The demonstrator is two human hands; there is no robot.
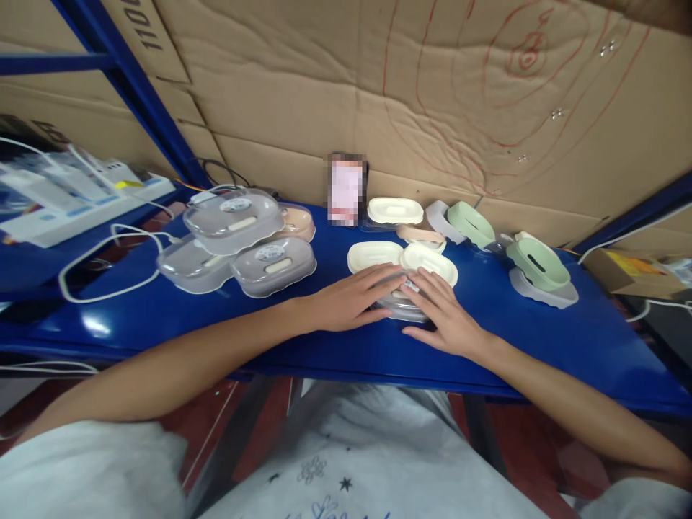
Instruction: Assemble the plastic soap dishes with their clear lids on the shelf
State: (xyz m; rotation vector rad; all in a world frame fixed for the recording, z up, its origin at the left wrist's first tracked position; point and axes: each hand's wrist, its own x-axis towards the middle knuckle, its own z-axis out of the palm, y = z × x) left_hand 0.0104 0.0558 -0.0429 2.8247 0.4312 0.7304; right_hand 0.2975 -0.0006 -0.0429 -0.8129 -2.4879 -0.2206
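My left hand lies with fingers stretched out on the lid of a soap box with a clear cover and a small label. My right hand rests on the same box from the other side, its fingers also spread flat. Most of the box is hidden under my hands. Just behind it are two cream oval trays, one on the left and one on the right. Near my left forearm sits a closed grey soap box with a transparent lid.
A grey box is stacked over others at left, beside a peach box. Green trays and grey pieces stand at right. A phone leans on the cardboard wall. A white cable loops at left.
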